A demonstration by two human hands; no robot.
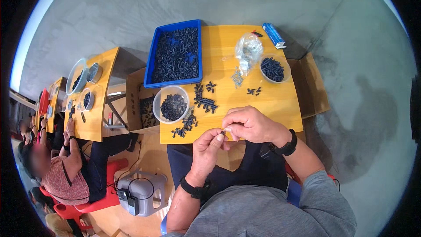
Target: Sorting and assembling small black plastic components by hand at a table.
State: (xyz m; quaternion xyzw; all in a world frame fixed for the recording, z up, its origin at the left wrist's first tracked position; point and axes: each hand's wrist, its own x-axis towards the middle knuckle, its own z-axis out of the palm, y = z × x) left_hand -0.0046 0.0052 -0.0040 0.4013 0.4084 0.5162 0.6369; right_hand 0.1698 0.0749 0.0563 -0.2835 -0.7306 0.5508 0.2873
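On my remote view, the wooden table [219, 52] carries a blue tray [173, 83] and a clear tub [157, 105] at left. The left hand [206, 147] pinches a small dark piece [223, 133] at its fingertips; the right hand [252, 125], fingertips together, meets it from the right, its grip's contents indeterminable. I cannot resolve the piece's long axis. The table's near edge lies just beneath; wood extends ahead to scattered black parts [253, 91].

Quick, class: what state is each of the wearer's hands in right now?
Left hand: closed, pinching a small dark piece.
Right hand: closed, close to that piece; what it grips, if anything, cannot be told.
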